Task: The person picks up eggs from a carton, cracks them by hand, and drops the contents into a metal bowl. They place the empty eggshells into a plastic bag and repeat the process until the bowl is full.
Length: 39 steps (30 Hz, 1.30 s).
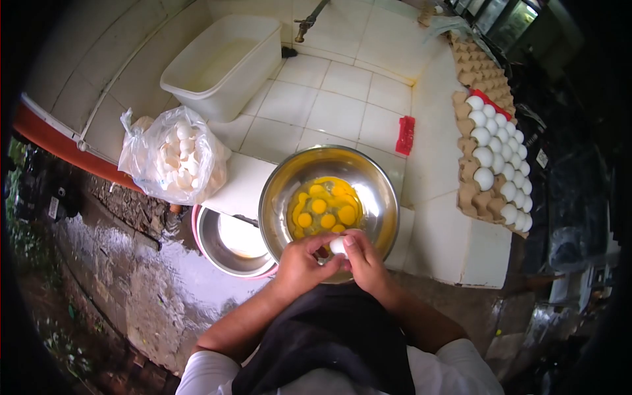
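Over the near rim of a large steel bowl (378, 197), my left hand (305, 262) and my right hand (366, 264) meet around one white egg (338, 247). Fingers of both hands are closed on it, and they hide most of its shell. Inside the bowl lies a pool of raw eggs (326, 205), with several whole yolks in clear liquid.
On the ledge to the left sits a plastic bag of eggshells (179, 158). Behind it stands a white plastic tub (230, 82). A metal pot (214, 253) is below left. Egg trays (469, 187) with white eggs line the right ledge, near a red strip (405, 135).
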{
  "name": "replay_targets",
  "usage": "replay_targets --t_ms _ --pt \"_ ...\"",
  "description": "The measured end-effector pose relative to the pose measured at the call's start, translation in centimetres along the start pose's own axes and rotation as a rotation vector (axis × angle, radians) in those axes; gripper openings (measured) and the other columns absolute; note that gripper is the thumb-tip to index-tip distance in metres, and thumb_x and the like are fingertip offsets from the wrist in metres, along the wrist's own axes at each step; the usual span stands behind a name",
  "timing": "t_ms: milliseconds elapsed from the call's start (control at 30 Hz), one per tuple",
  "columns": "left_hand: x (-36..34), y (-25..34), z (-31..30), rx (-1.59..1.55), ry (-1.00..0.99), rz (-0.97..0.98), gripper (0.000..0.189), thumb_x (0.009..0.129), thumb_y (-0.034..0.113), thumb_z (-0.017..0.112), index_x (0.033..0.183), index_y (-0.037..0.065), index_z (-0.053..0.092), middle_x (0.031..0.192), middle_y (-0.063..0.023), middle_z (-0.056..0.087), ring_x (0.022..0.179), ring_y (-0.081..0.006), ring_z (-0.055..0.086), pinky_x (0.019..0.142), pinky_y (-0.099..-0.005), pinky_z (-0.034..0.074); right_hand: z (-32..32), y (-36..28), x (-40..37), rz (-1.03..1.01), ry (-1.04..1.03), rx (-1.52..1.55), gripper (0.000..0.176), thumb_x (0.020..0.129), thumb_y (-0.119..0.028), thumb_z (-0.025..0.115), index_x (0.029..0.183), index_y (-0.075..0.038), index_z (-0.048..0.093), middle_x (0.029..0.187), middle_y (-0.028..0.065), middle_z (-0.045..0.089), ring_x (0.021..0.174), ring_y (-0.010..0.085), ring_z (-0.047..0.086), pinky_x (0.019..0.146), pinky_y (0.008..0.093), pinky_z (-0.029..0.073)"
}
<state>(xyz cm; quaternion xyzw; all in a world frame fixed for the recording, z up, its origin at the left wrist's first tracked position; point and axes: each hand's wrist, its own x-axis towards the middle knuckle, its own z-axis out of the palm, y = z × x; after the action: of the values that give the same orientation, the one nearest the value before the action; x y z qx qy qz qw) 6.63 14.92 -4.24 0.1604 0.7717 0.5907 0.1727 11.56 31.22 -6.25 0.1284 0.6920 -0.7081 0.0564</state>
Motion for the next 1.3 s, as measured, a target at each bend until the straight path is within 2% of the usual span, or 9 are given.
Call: replay_targets --t_ms 133,200,433,533,600,667,733,1200,1300 --pt "0.5 -0.5 -0.2 -0.111 -0.009 -0.065 0.036 0.079 0.015 0.075 0.113 0.003 0.069 0.082 -0.0096 0.071 0.065 -0.0120 0.063 0.063 -0.0268 0.052 -0.6 -0.7 1.0 -0.034 -0.061 -0.110 0.035 0.104 -0.035 0.045 0.114 -0.004 0.055 0.090 0.0061 0.060 0.069 0.0105 0.054 0.062 0.0258 0.047" --pt "0.7 -0.5 -0.2 -0.129 -0.002 -0.021 0.035 0.082 0.011 0.074 0.114 0.000 0.068 0.077 0.0025 0.065 0.062 -0.0004 0.054 0.058 -0.0188 0.045 -0.8 -0.9 1.3 0.001 -0.088 -0.141 0.035 0.104 -0.036 0.045 0.114 -0.003 0.054 0.088 0.0067 0.060 0.067 0.0115 0.053 0.063 0.0272 0.046" --pt "1.9 -0.2 -0.9 -0.148 -0.030 -0.042 0.035 0.082 0.010 0.073 0.115 0.000 0.068 0.075 0.0019 0.066 0.062 -0.0006 0.054 0.059 -0.0188 0.046 -1.4 -1.0 2.9 -0.058 -0.148 -0.162 0.036 0.105 -0.036 0.044 0.110 -0.003 0.055 0.081 0.0044 0.056 0.065 0.0122 0.051 0.063 0.0291 0.044" --pt "2.8 -0.3 -1.4 -0.054 -0.035 0.013 0.036 0.082 0.010 0.073 0.116 0.000 0.068 0.077 0.0003 0.068 0.062 -0.0011 0.057 0.059 -0.0194 0.047 -1.7 -1.5 4.0 -0.088 -0.160 -0.202 0.037 0.104 -0.038 0.044 0.109 -0.003 0.055 0.079 0.0034 0.054 0.066 0.0111 0.050 0.060 0.0285 0.044" --pt "3.4 0.2 -1.8 -0.046 -0.009 0.038 0.036 0.078 0.012 0.074 0.112 0.003 0.070 0.077 -0.0086 0.070 0.060 -0.0088 0.062 0.059 -0.0249 0.051 -1.7 -2.4 4.6 -0.013 -0.179 -0.205 0.038 0.104 -0.039 0.044 0.109 -0.003 0.055 0.080 0.0028 0.054 0.067 0.0099 0.051 0.058 0.0270 0.044" --pt "3.9 0.9 -2.2 -0.028 -0.006 0.052 0.035 0.077 0.013 0.075 0.111 0.003 0.071 0.077 -0.0084 0.071 0.060 -0.0087 0.062 0.059 -0.0253 0.051 -1.6 -2.9 5.1 0.002 -0.184 -0.183 0.039 0.104 -0.040 0.044 0.109 -0.004 0.055 0.080 0.0026 0.055 0.066 0.0095 0.051 0.057 0.0264 0.044" --pt "4.3 0.6 -2.4 0.021 -0.018 0.085 0.034 0.081 0.009 0.072 0.114 -0.001 0.069 0.079 -0.0010 0.070 0.061 -0.0012 0.055 0.057 -0.0202 0.047 -1.7 -3.2 5.4 0.020 -0.189 -0.161 0.040 0.104 -0.042 0.044 0.109 -0.004 0.056 0.080 0.0024 0.055 0.066 0.0091 0.051 0.056 0.0258 0.044" --pt "4.9 -0.8 -2.3 -0.066 -0.042 0.012 0.031 0.081 0.008 0.072 0.110 -0.003 0.069 0.084 0.0009 0.069 0.067 -0.0018 0.056 0.062 -0.0195 0.048 -2.3 -3.3 6.3 0.218 -0.269 -0.088 0.041 0.103 -0.045 0.044 0.109 -0.006 0.056 0.076 0.0000 0.051 0.059 0.0072 0.047 0.055 0.0232 0.043" --pt "5.0 -0.7 -2.6 -0.072 -0.054 0.010 0.029 0.082 0.007 0.070 0.110 -0.003 0.069 0.085 0.0005 0.069 0.069 -0.0021 0.057 0.064 -0.0196 0.049 -2.2 -3.2 6.4 0.192 -0.260 -0.091 0.041 0.103 -0.044 0.044 0.109 -0.006 0.056 0.076 -0.0001 0.050 0.060 0.0069 0.047 0.055 0.0233 0.043"
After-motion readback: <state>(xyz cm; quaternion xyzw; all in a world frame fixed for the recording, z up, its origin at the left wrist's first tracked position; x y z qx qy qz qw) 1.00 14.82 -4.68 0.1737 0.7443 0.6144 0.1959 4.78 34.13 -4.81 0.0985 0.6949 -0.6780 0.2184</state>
